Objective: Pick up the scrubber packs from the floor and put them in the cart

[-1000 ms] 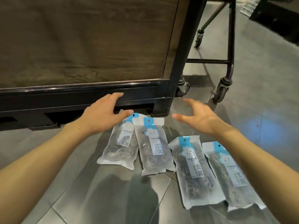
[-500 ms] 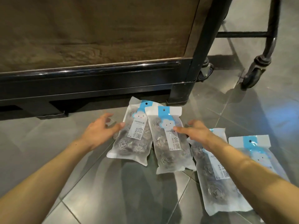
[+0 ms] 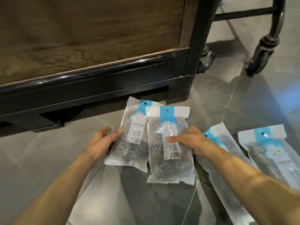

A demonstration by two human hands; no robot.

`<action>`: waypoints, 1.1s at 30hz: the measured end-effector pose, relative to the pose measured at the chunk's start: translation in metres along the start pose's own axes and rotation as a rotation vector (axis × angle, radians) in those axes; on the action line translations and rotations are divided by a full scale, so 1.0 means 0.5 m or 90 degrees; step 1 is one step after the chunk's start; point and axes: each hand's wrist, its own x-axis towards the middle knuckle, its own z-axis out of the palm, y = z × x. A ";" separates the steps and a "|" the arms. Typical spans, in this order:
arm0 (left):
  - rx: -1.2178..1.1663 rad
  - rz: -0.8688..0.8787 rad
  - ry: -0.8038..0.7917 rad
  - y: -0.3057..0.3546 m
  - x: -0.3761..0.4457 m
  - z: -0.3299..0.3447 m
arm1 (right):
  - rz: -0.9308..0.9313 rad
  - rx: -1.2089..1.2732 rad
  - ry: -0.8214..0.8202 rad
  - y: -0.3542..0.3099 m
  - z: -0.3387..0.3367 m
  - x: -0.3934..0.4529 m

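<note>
Several clear scrubber packs with blue-and-white headers lie on the grey tile floor. My left hand sits at the left edge of the leftmost pack, thumb tip touching it and fingers loose on the floor beside it. The second pack overlaps the first. My right hand holds it, thumb across its label and fingers curled down at its right edge, tips hidden. My right forearm partly hides a third pack. A fourth pack lies far right. The cart's black frame and caster wheel stand at the upper right.
A wood-panelled shelf unit with a black base runs along the floor just behind the packs. Its corner foot stands close above them. A second caster shows behind that corner. Bare tiles lie between the packs and the cart.
Both hands came down onto the packs. My left thumb now touches the leftmost pack, and my right thumb has come to lie across the second pack's label. The view moved closer.
</note>
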 end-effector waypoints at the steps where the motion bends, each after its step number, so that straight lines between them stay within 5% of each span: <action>1: -0.026 -0.005 -0.004 0.003 0.002 0.003 | -0.007 0.000 0.007 0.002 0.000 0.001; 11: -0.058 -0.084 -0.194 0.063 0.013 0.091 | -0.090 0.058 0.032 0.046 0.006 0.008; 33: -0.233 0.067 -0.056 0.103 -0.248 -0.016 | -0.226 0.082 0.043 -0.073 -0.059 -0.220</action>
